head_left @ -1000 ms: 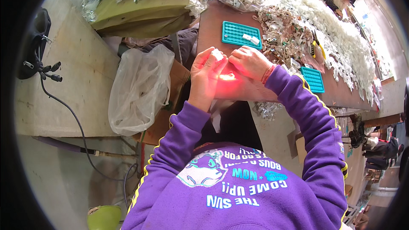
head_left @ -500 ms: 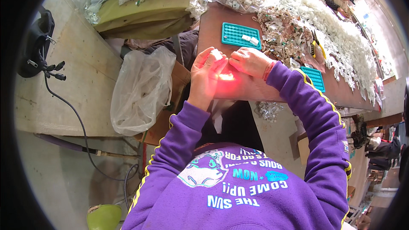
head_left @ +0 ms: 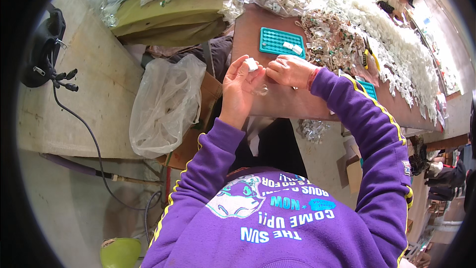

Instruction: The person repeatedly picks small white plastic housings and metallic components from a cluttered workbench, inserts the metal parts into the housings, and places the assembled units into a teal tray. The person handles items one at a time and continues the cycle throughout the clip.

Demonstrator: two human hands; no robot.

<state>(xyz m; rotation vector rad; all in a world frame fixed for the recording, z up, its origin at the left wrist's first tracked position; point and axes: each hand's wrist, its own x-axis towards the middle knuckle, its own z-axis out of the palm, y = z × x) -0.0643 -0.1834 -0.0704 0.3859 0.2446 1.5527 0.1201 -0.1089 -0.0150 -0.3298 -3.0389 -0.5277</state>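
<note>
Between the thumb and fingers of my left hand [head_left: 237, 84] is a small white block-shaped piece [head_left: 252, 65], held just over the near part of the brown table. Something thin and pale, like a loop of wire [head_left: 261, 90], hangs below those fingers. My right hand [head_left: 291, 71] is close beside it, fingers pinched together; whatever they hold is too small or hidden to make out. Just beyond both hands lies a teal ridged tray [head_left: 272, 37], with a few white block pieces [head_left: 292, 47] at its right end.
A tangled heap of small parts with wires [head_left: 329, 34] and a large pile of white pieces [head_left: 391, 44] cover the table's far right. Yellow-handled cutters [head_left: 368, 57] lie on the heap. A clear plastic bag [head_left: 166, 104] hangs at left. Another person [head_left: 394, 0] sits far right.
The red glow under my hands is gone, and the thin loop now shows. My right elbow has shifted slightly outward; both hands stay almost in place.
</note>
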